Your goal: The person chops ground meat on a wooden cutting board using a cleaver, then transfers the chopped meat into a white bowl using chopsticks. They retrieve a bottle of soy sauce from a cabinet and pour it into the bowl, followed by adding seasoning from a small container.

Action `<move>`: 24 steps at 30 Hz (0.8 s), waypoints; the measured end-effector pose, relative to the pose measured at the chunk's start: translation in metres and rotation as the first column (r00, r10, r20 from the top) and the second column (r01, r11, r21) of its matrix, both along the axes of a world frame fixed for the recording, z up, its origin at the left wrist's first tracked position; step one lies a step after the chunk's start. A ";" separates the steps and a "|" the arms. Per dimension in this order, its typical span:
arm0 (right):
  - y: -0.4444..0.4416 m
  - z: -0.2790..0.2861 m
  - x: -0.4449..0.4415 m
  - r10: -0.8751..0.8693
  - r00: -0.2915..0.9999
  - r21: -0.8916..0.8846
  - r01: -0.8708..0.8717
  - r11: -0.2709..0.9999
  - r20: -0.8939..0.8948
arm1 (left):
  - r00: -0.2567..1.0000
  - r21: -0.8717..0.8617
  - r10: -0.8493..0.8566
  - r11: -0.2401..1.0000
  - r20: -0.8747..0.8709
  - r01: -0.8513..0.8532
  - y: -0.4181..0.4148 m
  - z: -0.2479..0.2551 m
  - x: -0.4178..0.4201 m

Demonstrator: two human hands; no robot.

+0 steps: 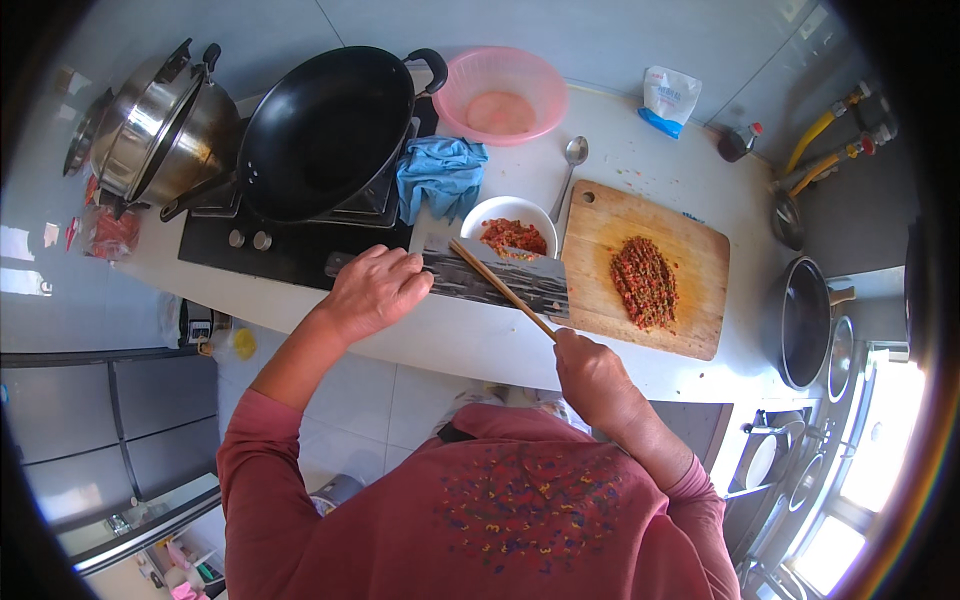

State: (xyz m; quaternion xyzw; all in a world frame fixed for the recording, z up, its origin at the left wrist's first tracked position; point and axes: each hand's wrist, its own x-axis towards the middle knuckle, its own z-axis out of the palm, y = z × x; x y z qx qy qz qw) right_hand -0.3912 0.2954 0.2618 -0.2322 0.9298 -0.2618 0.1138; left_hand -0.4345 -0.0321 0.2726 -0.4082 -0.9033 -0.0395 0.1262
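My left hand point(381, 291) grips the handle of a kitchen cleaver point(480, 289), whose broad dark blade reaches right across the front of a white bowl point(551, 225). Chopped red and green pepper point(514, 236) lies inside the bowl, its near part hidden by the blade. In my right hand point(596, 375) are wooden chopsticks point(506, 292), slanting up and left over the blade. Bits of food show along the blade's upper edge. To the right, a wooden cutting board point(592, 277) bears a mound of finely chopped pepper point(645, 283).
A black wok point(322, 135) sits on the gas stove point(262, 266), beside a blue cloth point(441, 176) and a pink plastic basin point(501, 97). Behind the board lie a metal spoon point(576, 154) and a white-blue bag point(670, 101). A dark pan point(804, 322) stands at the right.
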 end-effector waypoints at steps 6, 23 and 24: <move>0.006 0.004 -0.011 0.022 0.999 0.003 -0.022 1.000 -0.050 | 0.999 -0.009 0.019 1.000 -0.046 -0.020 -0.007 0.004 0.002; 0.027 -0.019 -0.018 0.075 0.981 0.019 -0.073 0.997 -0.177 | 0.992 -0.024 0.082 0.996 -0.092 -0.085 -0.024 0.008 0.013; 0.027 -0.026 -0.018 0.034 0.989 0.036 -0.029 0.999 -0.144 | 0.991 -0.014 0.089 0.996 -0.101 -0.091 -0.025 0.008 0.014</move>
